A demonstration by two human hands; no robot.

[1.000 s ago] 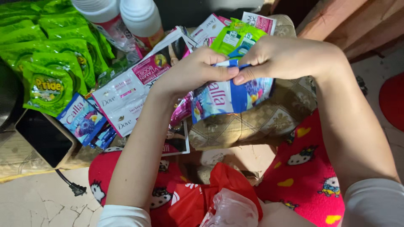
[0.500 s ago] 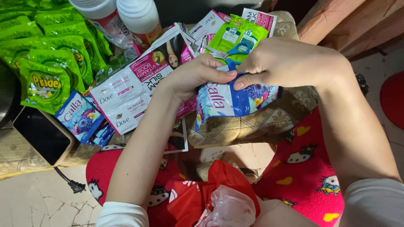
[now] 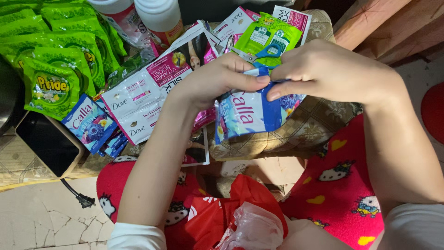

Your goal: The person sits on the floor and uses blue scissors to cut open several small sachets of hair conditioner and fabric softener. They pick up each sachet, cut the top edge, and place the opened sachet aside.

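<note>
The blue sachet (image 3: pixel 252 113) hangs between both hands above a patterned cushion (image 3: pixel 300 132), its top edge pinched from either side. The left hand (image 3: pixel 217 81) grips that edge between thumb and fingers, and the right hand (image 3: pixel 328 71) clamps it just beside, the thumbs nearly touching. Small scissors (image 3: pixel 259 54) lie right behind the knuckles on a green packet (image 3: pixel 268 34). White sachet strips (image 3: pixel 138 104) crowd the left side, with green sachets (image 3: pixel 53 83) and a dark phone (image 3: pixel 46 143) farther out. Below, a red plastic bag (image 3: pixel 231 208) sits in the lap.
</note>
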